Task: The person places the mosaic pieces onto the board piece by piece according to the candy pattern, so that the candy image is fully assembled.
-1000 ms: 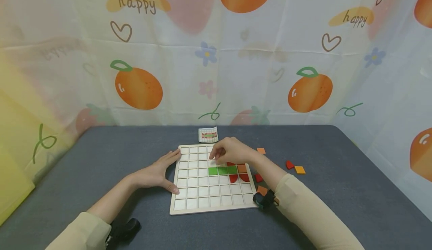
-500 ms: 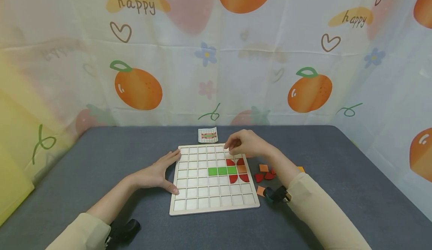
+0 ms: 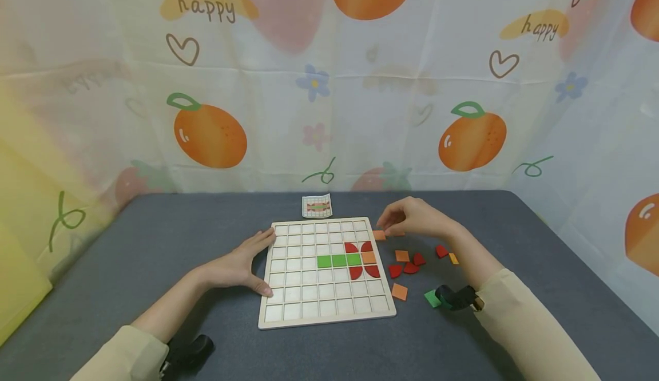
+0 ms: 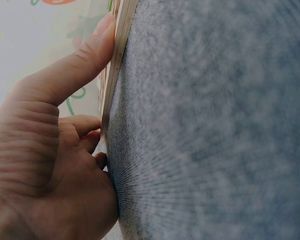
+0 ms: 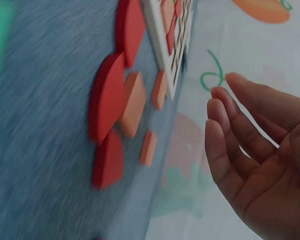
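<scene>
A white board (image 3: pixel 294 293) with a raised wooden grid lies at the middle of the table. On it sit a row of green squares (image 3: pixel 339 261), an orange square (image 3: pixel 369 257) and several red quarter-round pieces (image 3: pixel 356 272). My left hand (image 3: pixel 234 264) is spread along the board's left side, thumb and fingertips touching its edge; the left wrist view shows the thumb (image 4: pixel 75 75) against that edge. Beyond the board's far right corner, my right hand (image 3: pixel 414 216) hovers above loose orange squares (image 3: pixel 379 235). Its fingers are loosely bent with nothing between them in the right wrist view.
Right of the board lie loose red pieces (image 3: pixel 411 268), more orange tiles (image 3: pixel 399 292), a green tile (image 3: pixel 432 298) and a yellow-orange tile (image 3: pixel 453 258). A small pattern card (image 3: pixel 317 206) lies behind the board. A printed curtain (image 3: pixel 360 112) hangs at the table's back.
My right hand has moved from over the board's middle to the right, past its far right corner, uncovering the grid and the loose pieces. The left hand stays put.
</scene>
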The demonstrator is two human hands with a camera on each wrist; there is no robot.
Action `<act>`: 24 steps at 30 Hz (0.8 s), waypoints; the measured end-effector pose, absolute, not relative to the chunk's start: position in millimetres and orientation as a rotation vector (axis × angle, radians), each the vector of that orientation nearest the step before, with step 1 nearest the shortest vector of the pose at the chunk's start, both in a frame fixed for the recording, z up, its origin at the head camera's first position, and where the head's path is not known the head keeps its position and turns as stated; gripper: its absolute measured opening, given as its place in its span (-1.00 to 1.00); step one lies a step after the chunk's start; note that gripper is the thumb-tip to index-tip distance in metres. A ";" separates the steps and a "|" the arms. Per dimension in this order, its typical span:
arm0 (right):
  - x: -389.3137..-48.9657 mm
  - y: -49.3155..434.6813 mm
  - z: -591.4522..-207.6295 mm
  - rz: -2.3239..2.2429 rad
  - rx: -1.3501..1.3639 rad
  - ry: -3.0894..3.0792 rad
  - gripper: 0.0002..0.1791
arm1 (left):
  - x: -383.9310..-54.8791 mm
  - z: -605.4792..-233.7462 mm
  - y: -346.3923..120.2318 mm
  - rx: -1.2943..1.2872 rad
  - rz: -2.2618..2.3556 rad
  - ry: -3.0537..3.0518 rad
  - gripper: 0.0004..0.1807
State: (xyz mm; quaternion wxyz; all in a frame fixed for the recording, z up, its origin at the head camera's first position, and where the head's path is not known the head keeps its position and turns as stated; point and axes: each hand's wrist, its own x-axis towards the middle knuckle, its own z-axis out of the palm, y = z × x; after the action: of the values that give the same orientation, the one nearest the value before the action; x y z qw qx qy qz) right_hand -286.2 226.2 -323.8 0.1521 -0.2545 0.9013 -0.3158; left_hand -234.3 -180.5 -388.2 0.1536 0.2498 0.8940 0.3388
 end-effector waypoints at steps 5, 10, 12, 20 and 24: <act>-275.7 245.6 -325.7 -0.895 -0.740 2.542 -0.76 | -233.8 -387.9 -181.4 0.725 0.968 2.561 0.36; -260.1 264.6 -331.5 -0.901 -0.800 2.459 -0.75 | -234.1 -387.8 -181.2 0.730 0.968 2.553 0.36; -254.0 271.1 -334.0 -0.898 -0.807 2.424 -0.75 | -234.7 -388.1 -181.4 0.731 0.966 2.554 0.37; -237.8 289.7 -342.4 -0.853 -0.812 2.333 -0.73 | -235.4 -388.7 -182.5 0.726 0.960 2.559 0.37; -232.7 295.5 -343.8 -0.852 -0.800 2.301 -0.71 | -234.3 -388.6 -182.7 0.726 0.960 2.563 0.37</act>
State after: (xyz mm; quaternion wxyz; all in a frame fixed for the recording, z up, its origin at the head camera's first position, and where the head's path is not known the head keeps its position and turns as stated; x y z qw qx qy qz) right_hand -232.7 295.5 -343.8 0.2765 -0.2980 0.8568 -0.3173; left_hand -234.3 -182.7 -388.6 0.1543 0.2532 0.8943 0.3350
